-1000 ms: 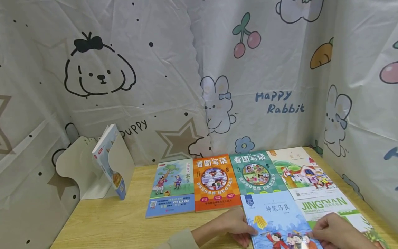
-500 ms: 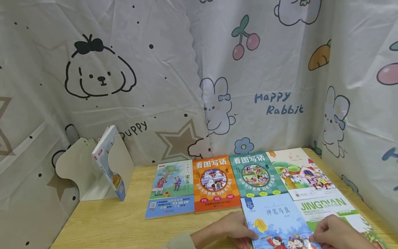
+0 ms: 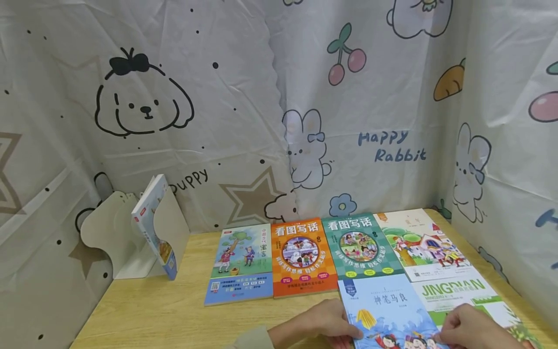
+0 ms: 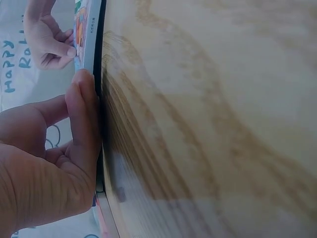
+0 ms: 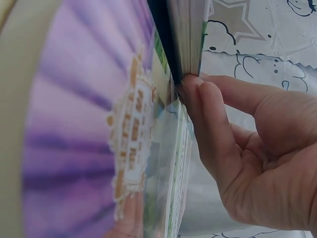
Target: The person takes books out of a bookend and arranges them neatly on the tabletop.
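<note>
In the head view my left hand (image 3: pixel 330 321) and right hand (image 3: pixel 472 327) pinch opposite side edges of a light blue picture book (image 3: pixel 385 310). Sea waves and cartoon figures show on its cover; its lower part falls outside the frame. The left wrist view has the thumb and fingers of my left hand (image 4: pixel 62 148) at the book's spine (image 4: pixel 92 37), close above the wooden tabletop. From the right wrist, my right hand (image 5: pixel 247 144) grips the page edges (image 5: pixel 190 42). A white-and-green book (image 3: pixel 453 295) lies partly beneath the blue book and right hand.
Behind lie a green-and-blue book (image 3: pixel 240 264), an orange book (image 3: pixel 303 257), a teal book (image 3: pixel 362 245) and a cream book (image 3: pixel 429 245). A beige bookend (image 3: pixel 126 237) at left holds a leaning book (image 3: pixel 154 228). Patterned curtains (image 3: pixel 244 97) enclose the table (image 3: pixel 165 310). A purple cover (image 5: pixel 79 124) fills the right wrist view's left.
The blue book has slid slightly toward me, both hands still pinching it. The head view has shifted a little. The other books stay in place.
</note>
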`<state>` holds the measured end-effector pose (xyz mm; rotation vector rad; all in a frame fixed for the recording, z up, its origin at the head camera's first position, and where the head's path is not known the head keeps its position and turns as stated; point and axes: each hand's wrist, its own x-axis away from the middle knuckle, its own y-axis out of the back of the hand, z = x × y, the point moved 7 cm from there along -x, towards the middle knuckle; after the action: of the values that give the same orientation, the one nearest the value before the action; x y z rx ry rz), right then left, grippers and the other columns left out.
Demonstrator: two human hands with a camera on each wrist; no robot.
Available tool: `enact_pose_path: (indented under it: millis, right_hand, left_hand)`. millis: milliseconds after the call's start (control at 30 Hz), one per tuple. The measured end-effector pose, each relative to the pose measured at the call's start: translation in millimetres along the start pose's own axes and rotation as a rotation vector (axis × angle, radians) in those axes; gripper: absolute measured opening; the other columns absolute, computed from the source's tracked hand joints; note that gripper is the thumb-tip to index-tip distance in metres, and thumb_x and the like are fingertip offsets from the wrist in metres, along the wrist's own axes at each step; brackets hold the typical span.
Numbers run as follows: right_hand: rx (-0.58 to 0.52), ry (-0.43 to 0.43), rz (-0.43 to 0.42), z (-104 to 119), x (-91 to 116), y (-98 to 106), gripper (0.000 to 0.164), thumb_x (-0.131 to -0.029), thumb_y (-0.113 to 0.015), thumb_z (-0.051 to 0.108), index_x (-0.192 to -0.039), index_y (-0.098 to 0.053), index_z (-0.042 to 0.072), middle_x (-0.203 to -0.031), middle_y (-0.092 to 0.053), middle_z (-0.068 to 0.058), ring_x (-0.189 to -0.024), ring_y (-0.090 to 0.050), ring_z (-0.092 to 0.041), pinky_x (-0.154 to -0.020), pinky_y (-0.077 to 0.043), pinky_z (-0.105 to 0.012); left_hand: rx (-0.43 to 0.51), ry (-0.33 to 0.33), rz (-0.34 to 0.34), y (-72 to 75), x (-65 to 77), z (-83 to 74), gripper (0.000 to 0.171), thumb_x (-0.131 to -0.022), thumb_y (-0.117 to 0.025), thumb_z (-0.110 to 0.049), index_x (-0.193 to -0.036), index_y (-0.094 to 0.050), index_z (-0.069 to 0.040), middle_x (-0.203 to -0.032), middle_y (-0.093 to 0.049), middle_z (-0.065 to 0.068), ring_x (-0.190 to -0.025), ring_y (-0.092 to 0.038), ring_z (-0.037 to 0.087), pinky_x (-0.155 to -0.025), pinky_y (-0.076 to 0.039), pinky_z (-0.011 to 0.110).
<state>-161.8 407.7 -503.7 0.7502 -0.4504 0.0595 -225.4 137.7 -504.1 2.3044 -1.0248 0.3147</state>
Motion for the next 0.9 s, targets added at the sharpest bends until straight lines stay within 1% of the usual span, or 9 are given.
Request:
enact_pose_path:
  millis: [67,133,200,300,433,533,633,767,900]
  right_hand:
    - [-0.014,0.032,0.023,0.8,1.7,-0.9,0.025,-0.086,-0.074,0.011,-0.066,-0.061,0.007,-0.056,-0.048,0.003,-0.054,-0.048,-0.013,-0.059,-0.042,-0.029]
    - [-0.021,0.038,0.031,0.8,2.8,-1.3,0.025,-0.087,-0.074,0.011,-0.066,-0.061,0.007,-0.056,-0.048,0.003,-0.054,-0.048,-0.012,-0.058,-0.043,-0.029]
    - [-0.018,0.024,0.028,0.1,3.0,-1.7,0.025,-0.088,-0.074,0.012,-0.067,-0.061,0.007,-0.056,-0.048,0.003,-0.054,-0.048,-0.012,-0.059,-0.042,-0.029]
    - [-0.004,-0.031,0.003,-2.2,2.9,-1.6,0.024,-0.087,-0.076,0.013,-0.068,-0.062,0.007,-0.057,-0.050,0.003,-0.055,-0.049,-0.012,-0.058,-0.041,-0.028]
    - [0.016,-0.024,0.002,-3.3,2.8,-2.0,0.026,-0.087,-0.077,0.015,-0.067,-0.061,0.007,-0.057,-0.052,0.002,-0.055,-0.050,-0.013,-0.058,-0.042,-0.028]
    - [0.021,0.002,0.010,-4.1,3.1,-2.4,0.029,-0.087,-0.077,0.016,-0.065,-0.060,0.007,-0.056,-0.053,0.002,-0.055,-0.051,-0.013,-0.058,-0.043,-0.028]
    - [0.021,-0.015,0.007,-5.7,3.6,-3.4,0.029,-0.087,-0.075,0.015,-0.064,-0.059,0.008,-0.057,-0.053,0.001,-0.056,-0.052,-0.014,-0.057,-0.042,-0.028]
    - [0.005,-0.038,0.010,-7.9,4.9,-4.8,0.030,-0.088,-0.075,0.013,-0.064,-0.057,0.008,-0.057,-0.050,0.001,-0.056,-0.051,-0.014,-0.059,-0.043,-0.029]
    - [0.027,-0.006,0.015,-6.8,4.5,-3.4,0.030,-0.087,-0.077,0.015,-0.064,-0.058,0.008,-0.055,-0.045,0.003,-0.054,-0.047,-0.013,-0.059,-0.042,-0.031]
  left_hand:
    - [0.013,0.000,0.006,-0.7,0.7,0.0,0.015,-0.089,-0.078,-0.016,-0.078,-0.069,-0.011,-0.059,-0.064,0.005,-0.043,-0.052,0.009,-0.039,-0.040,0.015]
    - [0.020,-0.001,0.007,-1.1,1.1,-0.1,0.013,-0.089,-0.077,-0.016,-0.081,-0.069,-0.012,-0.060,-0.065,0.005,-0.044,-0.053,0.009,-0.040,-0.040,0.015]
    - [0.025,-0.005,0.005,-1.2,1.6,-0.7,0.012,-0.089,-0.078,-0.015,-0.081,-0.069,-0.012,-0.061,-0.065,0.005,-0.044,-0.052,0.009,-0.040,-0.040,0.015]
    - [0.005,-0.009,-0.008,-1.0,2.0,-1.5,0.014,-0.088,-0.078,-0.016,-0.080,-0.068,-0.012,-0.059,-0.064,0.004,-0.043,-0.052,0.009,-0.039,-0.040,0.015]
    - [-0.020,-0.008,-0.016,-1.9,3.0,-1.5,0.017,-0.088,-0.079,-0.016,-0.076,-0.067,-0.011,-0.056,-0.063,0.004,-0.042,-0.051,0.008,-0.038,-0.039,0.014]
    - [-0.024,-0.007,-0.017,-2.6,3.4,-0.7,0.018,-0.087,-0.080,-0.017,-0.075,-0.067,-0.011,-0.056,-0.063,0.003,-0.041,-0.050,0.007,-0.038,-0.038,0.014]
    - [-0.021,-0.012,-0.016,-3.3,3.6,0.5,0.016,-0.087,-0.080,-0.016,-0.076,-0.068,-0.012,-0.056,-0.063,0.004,-0.041,-0.050,0.007,-0.038,-0.038,0.014]
    - [-0.026,-0.009,-0.019,-3.6,4.4,1.1,0.014,-0.087,-0.080,-0.017,-0.079,-0.069,-0.014,-0.058,-0.063,0.004,-0.042,-0.050,0.008,-0.039,-0.038,0.015]
    - [-0.036,0.000,-0.026,-2.6,4.8,1.0,0.017,-0.087,-0.081,-0.021,-0.077,-0.069,-0.014,-0.057,-0.063,0.004,-0.041,-0.049,0.008,-0.038,-0.037,0.014]
